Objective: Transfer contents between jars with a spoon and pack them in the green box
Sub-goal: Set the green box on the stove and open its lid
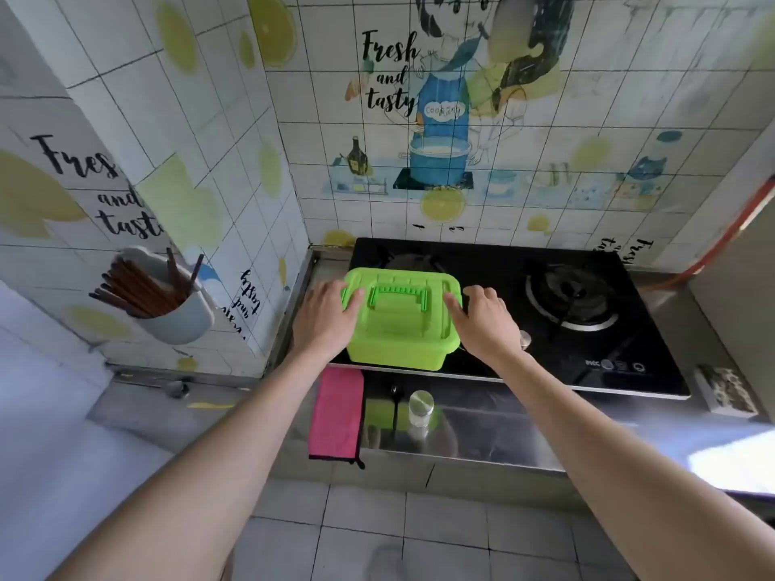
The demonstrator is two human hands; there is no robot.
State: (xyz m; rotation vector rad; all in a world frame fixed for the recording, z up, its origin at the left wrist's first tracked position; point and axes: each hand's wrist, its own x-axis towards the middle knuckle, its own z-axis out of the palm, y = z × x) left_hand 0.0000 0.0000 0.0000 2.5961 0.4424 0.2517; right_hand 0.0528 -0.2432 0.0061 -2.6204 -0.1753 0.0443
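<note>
A green box point(400, 329) with a ribbed carry handle on its closed lid stands on the left side of the black gas hob point(587, 350). My left hand point(323, 318) lies against the box's left end, fingers reaching onto the lid. My right hand point(486, 318) rests on the lid's right side with straight fingers. Nearer me, on the steel counter point(503, 429), stands a small glass jar point(420, 408) with a silver lid. A dark spoon point(395, 402) lies just left of the jar.
A pink cloth point(337, 413) hangs over the counter's front edge, left of the spoon. A white wall holder point(176, 312) with several brown chopsticks is mounted at left. The hob's right burner point(572, 297) is bare. A patterned sponge block point(727, 390) sits at far right.
</note>
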